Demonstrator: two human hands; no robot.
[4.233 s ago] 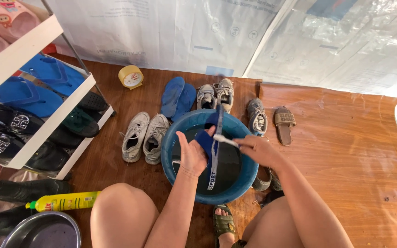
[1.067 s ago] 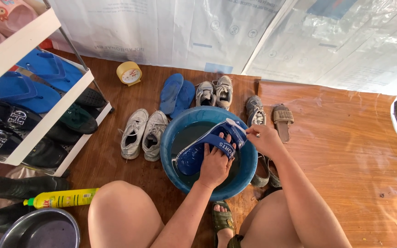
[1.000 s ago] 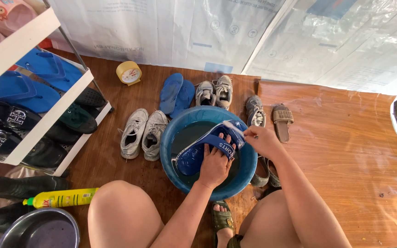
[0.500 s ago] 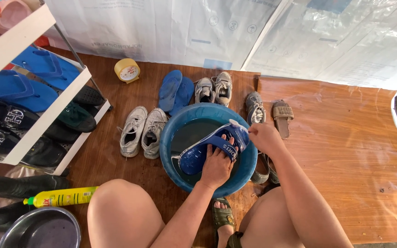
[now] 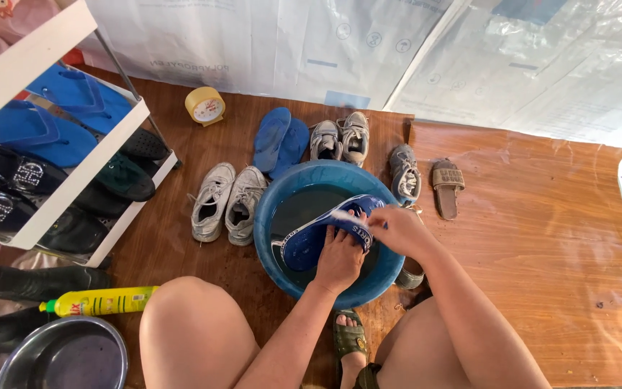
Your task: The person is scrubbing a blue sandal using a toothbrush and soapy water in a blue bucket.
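A blue slipper (image 5: 309, 241) with a white edge lies across a blue basin (image 5: 271, 248) of dark water on the wooden floor. My left hand (image 5: 340, 258) grips the slipper by its strap, near its middle. My right hand (image 5: 397, 229) is at the slipper's far end, fingers closed over a small whitish thing that I cannot make out, pressed against the sole. My bare knees frame the basin.
White sneakers (image 5: 224, 202), blue flip-flops (image 5: 280, 138), grey sneakers (image 5: 341, 137), another sneaker (image 5: 404, 173) and a brown sandal (image 5: 446, 187) ring the basin. A yellow clock (image 5: 204, 105) stands behind. A white shoe rack (image 5: 52, 144), yellow bottle (image 5: 102, 301) and steel bowl (image 5: 59, 356) are left.
Earlier I held the slipper upright above the basin; now it lies flat across the water. In the last second my hands have shifted only slightly on it.
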